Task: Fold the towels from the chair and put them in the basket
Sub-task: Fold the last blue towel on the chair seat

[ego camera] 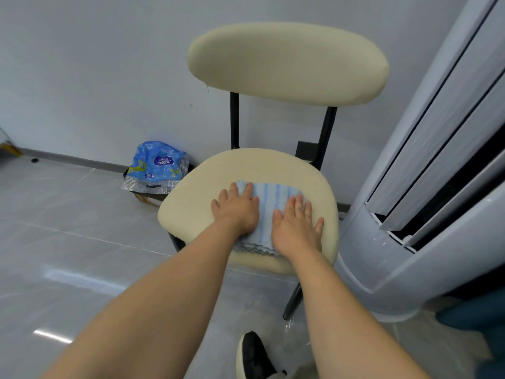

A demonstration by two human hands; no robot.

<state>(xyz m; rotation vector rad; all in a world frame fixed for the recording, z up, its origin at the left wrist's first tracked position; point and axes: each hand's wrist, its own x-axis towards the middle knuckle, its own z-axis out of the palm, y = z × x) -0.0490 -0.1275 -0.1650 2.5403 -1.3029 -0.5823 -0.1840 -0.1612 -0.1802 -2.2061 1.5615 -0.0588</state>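
Your chair [191,212] stands with its cream seat close against the tall white appliance [426,220] on your right, so that rim of the seat has very little room. On your left the grey tiled floor [82,242] lies open, and the blue plastic package [158,165] sits by the wall, well apart from the seat's left edge. The backrest [287,64] rises behind the seat.

The light blue striped towel [269,198] lies flat in the middle of the seat, with its wavy near edge just short of the front rim. Your left hand [237,212] presses on its left side, fingers straight and spread, the outer ones spilling onto bare cushion. Your right hand [296,228] rests flat on its right side, thumb on the cloth and little finger out on the seat. Neither hand grasps anything; both lie wide and flat. Your black shoe [254,356] is on the floor below the chair's front.
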